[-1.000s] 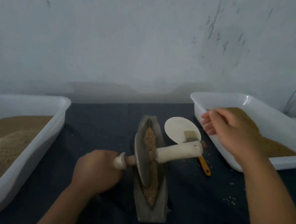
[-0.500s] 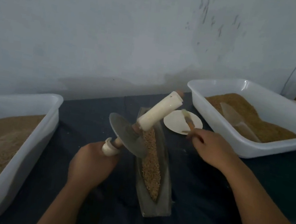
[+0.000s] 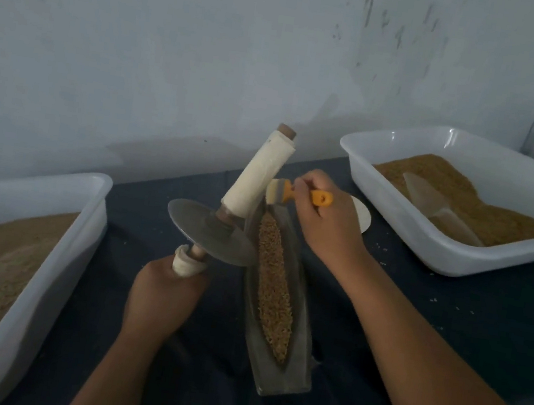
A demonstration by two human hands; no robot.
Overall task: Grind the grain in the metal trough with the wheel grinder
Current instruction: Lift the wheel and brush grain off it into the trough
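A narrow metal trough lies lengthwise on the dark cloth, with brown grain along its groove. The wheel grinder, a metal disc on a wooden axle with pale wrapped handles, is lifted out of the trough and tilted, its long handle pointing up and away. My left hand grips the near handle of the axle, left of the trough. My right hand holds a small brush with an orange handle above the trough's far end.
A white tub of ground brown meal stands at the left. At the right, a second white tub holds grain and a clear scoop. A pale round disc lies behind my right hand. Loose grains dot the cloth.
My left hand has lifted the wheel grinder out of the trough and tipped it upright. My right hand left the right tub, took the brush from the pale disc and raised it over the trough.
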